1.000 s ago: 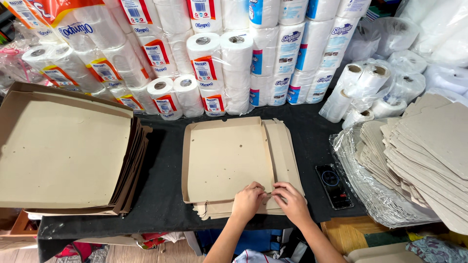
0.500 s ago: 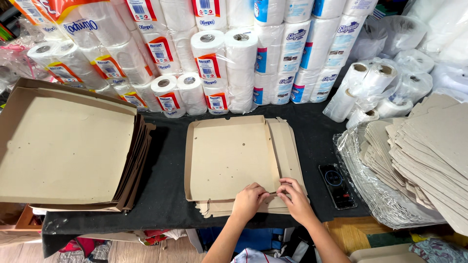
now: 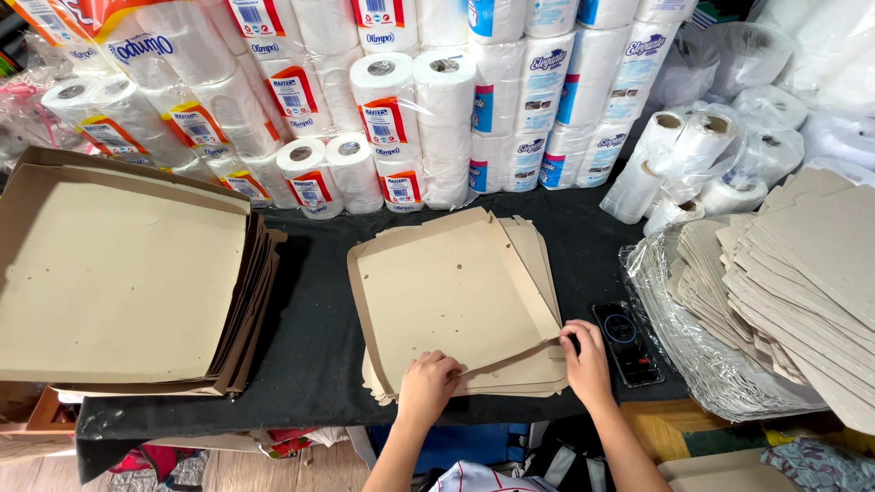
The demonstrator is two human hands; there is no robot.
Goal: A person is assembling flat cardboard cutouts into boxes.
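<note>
A small pile of flat brown cardboard box blanks [image 3: 456, 292] lies on the black table in front of me. My left hand [image 3: 428, 383] pinches the near edge of the top blank at its left part. My right hand [image 3: 585, 357] grips the same blank at its near right corner. That near edge is lifted a little off the pile below.
A tall stack of folded cardboard trays [image 3: 118, 273] sits at the left. Loose flat blanks [image 3: 802, 273] lie on clear plastic at the right. A black phone [image 3: 627, 343] rests beside my right hand. Wrapped paper rolls [image 3: 392, 109] line the back. The table's front edge [image 3: 273, 410] is near.
My hands have spread apart along the near edge of the top blank. The right hand slid to the right corner and the edge has lifted.
</note>
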